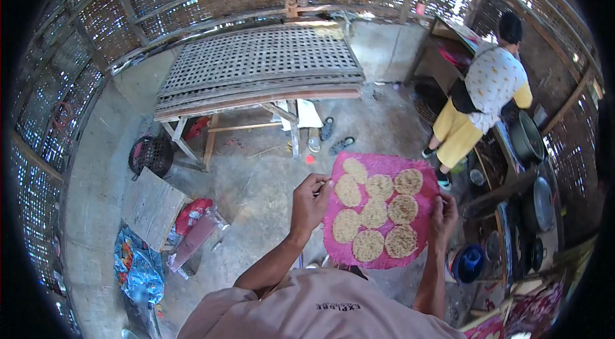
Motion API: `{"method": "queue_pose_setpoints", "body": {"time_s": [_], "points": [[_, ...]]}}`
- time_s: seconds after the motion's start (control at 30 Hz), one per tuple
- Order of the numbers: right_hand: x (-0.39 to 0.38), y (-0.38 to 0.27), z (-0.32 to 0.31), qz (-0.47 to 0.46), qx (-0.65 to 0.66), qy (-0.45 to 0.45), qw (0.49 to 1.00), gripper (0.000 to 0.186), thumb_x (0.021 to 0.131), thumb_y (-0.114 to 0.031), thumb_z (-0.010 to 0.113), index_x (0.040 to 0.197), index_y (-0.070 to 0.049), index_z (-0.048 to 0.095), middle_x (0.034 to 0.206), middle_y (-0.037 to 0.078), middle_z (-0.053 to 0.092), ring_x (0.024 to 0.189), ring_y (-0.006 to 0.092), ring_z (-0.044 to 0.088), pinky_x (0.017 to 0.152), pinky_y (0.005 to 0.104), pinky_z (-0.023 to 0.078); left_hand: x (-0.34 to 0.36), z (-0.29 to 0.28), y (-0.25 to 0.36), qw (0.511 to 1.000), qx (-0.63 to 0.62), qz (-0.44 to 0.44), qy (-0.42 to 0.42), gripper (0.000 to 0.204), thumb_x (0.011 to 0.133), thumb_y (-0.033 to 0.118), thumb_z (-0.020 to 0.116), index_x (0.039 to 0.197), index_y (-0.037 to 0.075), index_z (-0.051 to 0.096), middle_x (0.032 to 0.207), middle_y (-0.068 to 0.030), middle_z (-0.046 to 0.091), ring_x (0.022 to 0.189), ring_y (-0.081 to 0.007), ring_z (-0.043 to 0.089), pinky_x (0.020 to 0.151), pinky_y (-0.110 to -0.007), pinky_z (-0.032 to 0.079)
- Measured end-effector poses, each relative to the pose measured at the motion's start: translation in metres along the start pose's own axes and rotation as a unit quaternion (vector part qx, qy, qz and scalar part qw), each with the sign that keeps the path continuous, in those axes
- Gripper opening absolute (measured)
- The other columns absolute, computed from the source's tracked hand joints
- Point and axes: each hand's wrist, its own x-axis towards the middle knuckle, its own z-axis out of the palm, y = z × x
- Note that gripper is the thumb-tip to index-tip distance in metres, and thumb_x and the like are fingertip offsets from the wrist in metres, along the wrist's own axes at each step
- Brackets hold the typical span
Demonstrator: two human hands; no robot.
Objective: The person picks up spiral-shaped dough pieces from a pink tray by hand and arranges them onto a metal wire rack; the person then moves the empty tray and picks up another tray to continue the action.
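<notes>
A pink woven sheet [337, 243] is held out in front of me, carrying several round, flat, pale-beige grainy discs [375, 212]. My left hand [311, 204] is closed on the sheet's left edge, thumb and fingers pinched near its upper part. My right hand [442, 220] grips the right edge a little lower, fingers partly hidden behind the sheet. The discs lie on the sheet between my two hands, the upper left ones slightly overlapping.
A slatted lattice table [256, 60] stands ahead, sandals [339, 145] beside its legs. Another person [487, 86] bends at a side counter with pots [525, 140]. At left lie a black basket [150, 156], a wooden board [154, 204] and a blue bag [138, 265]. A blue bucket [467, 262] sits right.
</notes>
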Motion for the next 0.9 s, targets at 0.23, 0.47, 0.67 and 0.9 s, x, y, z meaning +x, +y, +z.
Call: {"method": "queue_pose_setpoints", "body": {"time_s": [0.23,0.47,0.67,0.9], "points": [[0.159,-0.001,0.183,0.002,0.014,-0.112,0.994,0.016,0.098,-0.013,0.056,0.102,0.0,0.062,0.077,0.0,0.059,0.066,0.0059,0.049,0.058,0.0234,0.042,0.172,-0.038,-0.048,0.993,0.047,0.013,0.109,0.008,0.092,0.005,0.063,0.096,-0.001,0.061,0.069,0.0,0.061,0.063,-0.0024,0.049,0.054,-0.021,0.039],[0.366,-0.053,0.373,-0.104,0.112,-0.136,0.979,0.021,0.097,-0.016,0.056,0.104,0.003,0.063,0.082,0.005,0.063,0.074,0.0098,0.055,0.067,0.0272,0.047,0.428,-0.074,-0.004,0.964,0.164,0.071,0.198,0.011,0.091,0.008,0.061,0.093,-0.002,0.064,0.076,-0.0046,0.068,0.07,-0.0071,0.059,0.063,-0.026,0.048],[0.487,-0.103,0.526,0.04,0.158,-0.196,0.967,0.04,0.095,-0.022,0.06,0.126,0.003,0.053,0.088,0.014,0.068,0.064,0.0207,0.065,0.062,0.0354,0.052,0.673,-0.166,-0.002,0.921,0.225,0.109,0.3,0.025,0.092,0.006,0.054,0.114,-0.003,0.062,0.099,-0.0146,0.069,0.086,-0.0254,0.066,0.077,-0.036,0.053],[0.486,0.049,0.588,-0.144,-0.164,-0.272,0.937,0.041,0.092,-0.017,0.063,0.128,-0.001,0.054,0.089,0.015,0.071,0.065,0.0223,0.07,0.062,0.0357,0.054,0.719,-0.16,-0.065,0.864,0.256,0.2,0.384,0.028,0.088,-0.004,0.057,0.116,-0.003,0.062,0.108,-0.012,0.066,0.092,-0.0171,0.062,0.075,-0.029,0.053]]}}
